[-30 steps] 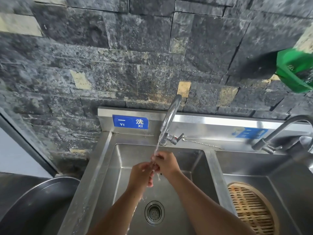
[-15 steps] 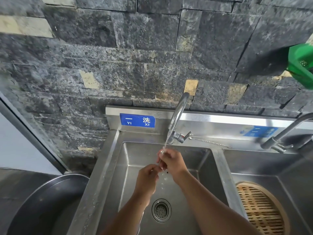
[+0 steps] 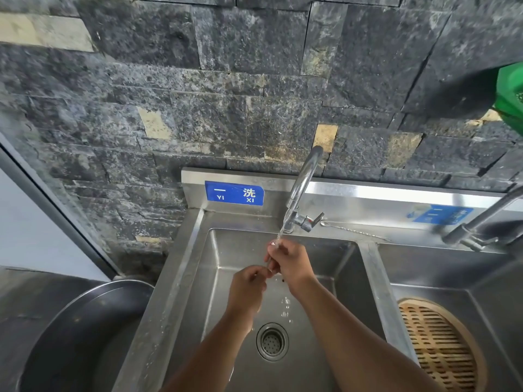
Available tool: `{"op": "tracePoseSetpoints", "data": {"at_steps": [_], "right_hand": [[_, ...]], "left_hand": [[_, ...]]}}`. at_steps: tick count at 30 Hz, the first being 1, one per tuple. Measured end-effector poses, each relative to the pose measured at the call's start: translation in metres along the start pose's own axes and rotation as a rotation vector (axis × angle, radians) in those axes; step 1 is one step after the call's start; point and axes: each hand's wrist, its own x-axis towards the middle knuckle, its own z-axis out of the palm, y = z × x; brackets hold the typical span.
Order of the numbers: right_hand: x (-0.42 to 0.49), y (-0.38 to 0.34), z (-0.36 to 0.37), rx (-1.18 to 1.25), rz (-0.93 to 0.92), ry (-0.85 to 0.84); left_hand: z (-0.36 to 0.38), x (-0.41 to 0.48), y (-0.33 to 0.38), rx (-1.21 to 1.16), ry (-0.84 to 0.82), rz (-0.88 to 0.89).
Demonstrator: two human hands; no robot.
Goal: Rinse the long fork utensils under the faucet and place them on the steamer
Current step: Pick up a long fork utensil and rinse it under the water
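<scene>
Water runs from the curved steel faucet (image 3: 304, 185) into the left sink basin (image 3: 226, 250). Under the stream my right hand (image 3: 288, 260) is closed on a thin metal long fork (image 3: 273, 244), whose tip shows just above my fingers. My left hand (image 3: 249, 287) sits lower left and pinches the same fork's lower end; most of the fork is hidden by both hands. Another long twisted fork (image 3: 356, 232) lies on the ledge behind the sinks, right of the faucet. A round bamboo steamer (image 3: 441, 343) rests in the right basin.
A drain strainer (image 3: 272, 341) is below my hands. A second faucet (image 3: 481, 222) reaches over the right basin. A large dark metal pot (image 3: 76, 335) stands left of the sink. A green basket (image 3: 510, 94) hangs at the upper right on the stone wall.
My right hand has risen slightly toward the spout while my left hand has slid lower along the fork. The view has shifted a little left.
</scene>
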Motion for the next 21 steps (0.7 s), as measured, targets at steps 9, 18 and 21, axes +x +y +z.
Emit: {"op": "tracePoseSetpoints", "data": {"at_steps": [9, 18, 21], "right_hand": [[0.006, -0.006, 0.003, 0.027, 0.055, 0.14], [0.019, -0.027, -0.016, -0.156, -0.07, 0.058], [0.028, -0.034, -0.024, -0.141, -0.052, 0.067]], "left_hand": [[0.006, 0.002, 0.017, 0.035, 0.005, 0.134], [0.034, 0.015, 0.05, 0.042, -0.013, 0.251], [0.04, 0.016, 0.056, 0.039, 0.001, 0.319]]}}
